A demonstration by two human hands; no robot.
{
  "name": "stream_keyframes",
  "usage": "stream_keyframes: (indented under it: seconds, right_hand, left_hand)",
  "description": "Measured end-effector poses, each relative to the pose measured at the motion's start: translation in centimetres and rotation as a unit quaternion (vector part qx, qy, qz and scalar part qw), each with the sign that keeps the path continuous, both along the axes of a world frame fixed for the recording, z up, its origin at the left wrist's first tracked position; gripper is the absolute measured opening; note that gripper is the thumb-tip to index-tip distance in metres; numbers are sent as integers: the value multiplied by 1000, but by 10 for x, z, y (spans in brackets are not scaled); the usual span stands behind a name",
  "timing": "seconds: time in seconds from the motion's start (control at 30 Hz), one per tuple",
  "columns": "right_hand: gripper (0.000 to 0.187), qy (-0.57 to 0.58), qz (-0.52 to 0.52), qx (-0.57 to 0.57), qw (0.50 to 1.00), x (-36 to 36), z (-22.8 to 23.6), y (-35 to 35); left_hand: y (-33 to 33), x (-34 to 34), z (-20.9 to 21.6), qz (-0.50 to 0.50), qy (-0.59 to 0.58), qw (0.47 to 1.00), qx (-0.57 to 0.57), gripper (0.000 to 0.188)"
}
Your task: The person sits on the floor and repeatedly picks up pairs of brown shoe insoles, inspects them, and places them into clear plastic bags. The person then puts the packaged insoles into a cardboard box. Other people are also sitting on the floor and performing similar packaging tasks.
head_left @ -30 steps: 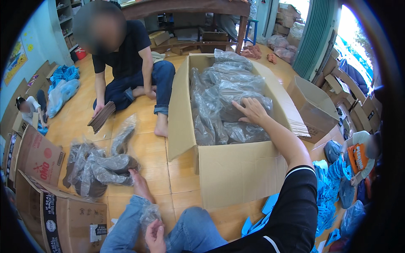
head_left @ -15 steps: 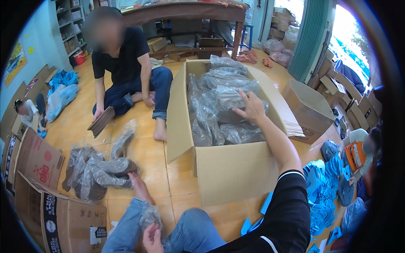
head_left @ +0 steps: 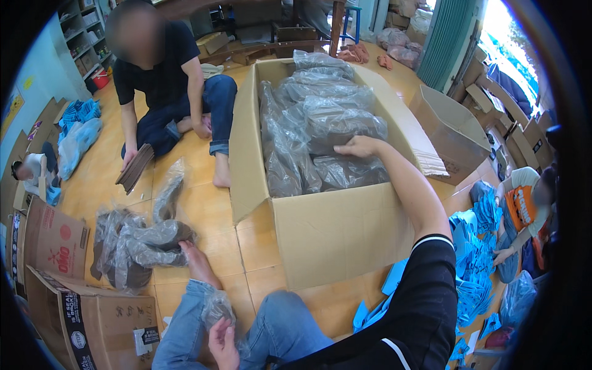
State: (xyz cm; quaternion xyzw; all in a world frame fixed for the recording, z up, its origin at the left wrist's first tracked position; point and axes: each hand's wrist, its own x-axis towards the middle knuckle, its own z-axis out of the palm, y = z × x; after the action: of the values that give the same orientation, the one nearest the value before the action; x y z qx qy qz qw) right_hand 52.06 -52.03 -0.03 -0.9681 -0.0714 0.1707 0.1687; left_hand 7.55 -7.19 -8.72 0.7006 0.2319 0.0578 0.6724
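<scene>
Head view, right hand [head_left: 361, 147] lying flat, fingers spread, pressing on bagged bundles [head_left: 327, 123] filling box [head_left: 339, 237], left hand [head_left: 223, 342] at lap, loosely curling around small clear bag [head_left: 217, 308].

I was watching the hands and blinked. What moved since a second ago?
The right hand slid a little left across the plastic-wrapped bundles in the big cardboard box, still resting on top. The left hand stayed low by the knee, holding a clear plastic bag. The box and floor pile stayed put.
</scene>
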Motion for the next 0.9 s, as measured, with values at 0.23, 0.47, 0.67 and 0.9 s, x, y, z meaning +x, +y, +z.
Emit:
stream_keyframes:
  seconds: [0.23,0.47,0.67,0.9]
  right_hand:
    - [86,-33,-83,18,996,14,-17,-3]
    - [61,228,-107,160,954,7,14,-18]
    - [35,-279,-163,225,919,-53,73,39]
    - [34,-86,24,609,788,-284,26,206]
  left_hand:
    - [-7,3,-5,-8,-19,1000,-11,32]
    - [3,-18,-3,27,19,999,-29,32]
    - [42,-72,-42,85,83,992,51,35]
    - [84,-88,-101,74,169,970,156,79]
